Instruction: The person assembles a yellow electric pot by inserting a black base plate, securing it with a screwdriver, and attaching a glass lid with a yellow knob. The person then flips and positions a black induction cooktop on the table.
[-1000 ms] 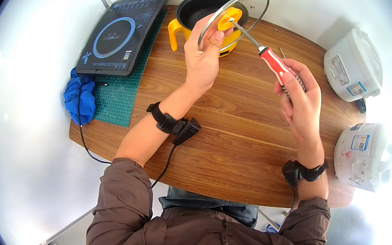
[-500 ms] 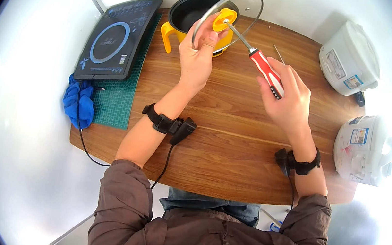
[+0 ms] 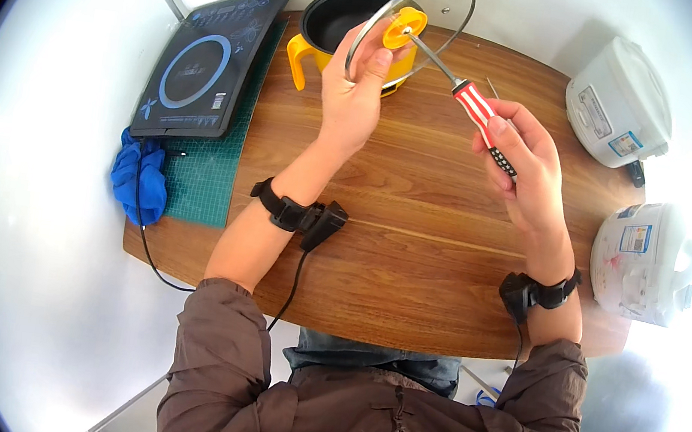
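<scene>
My left hand [image 3: 356, 88] grips a glass pot lid [image 3: 447, 38] with a metal rim, holding it tilted above the table. A round yellow knob [image 3: 407, 28] sits at the lid's middle, by my left fingers. My right hand [image 3: 527, 159] is closed round the red, white and black handle of a screwdriver [image 3: 478, 110]. The screwdriver's shaft slants up to the left, and its tip meets the centre of the knob. Behind the lid stands a yellow pot [image 3: 327, 60] with a black inside and a side handle, partly hidden by my left hand and the lid.
An induction cooker [image 3: 200, 69] lies on a green cutting mat [image 3: 203, 185] at the left, beside a crumpled blue cloth [image 3: 140, 178]. Two white rice cookers [image 3: 615, 102] stand along the right edge. A thin rod [image 3: 491, 88] lies on the wooden table [image 3: 394, 248] behind my right hand.
My right hand has shifted right, and its grip on the screwdriver handle has turned, now showing its striped side. The lid and my left hand have moved slightly up and right.
</scene>
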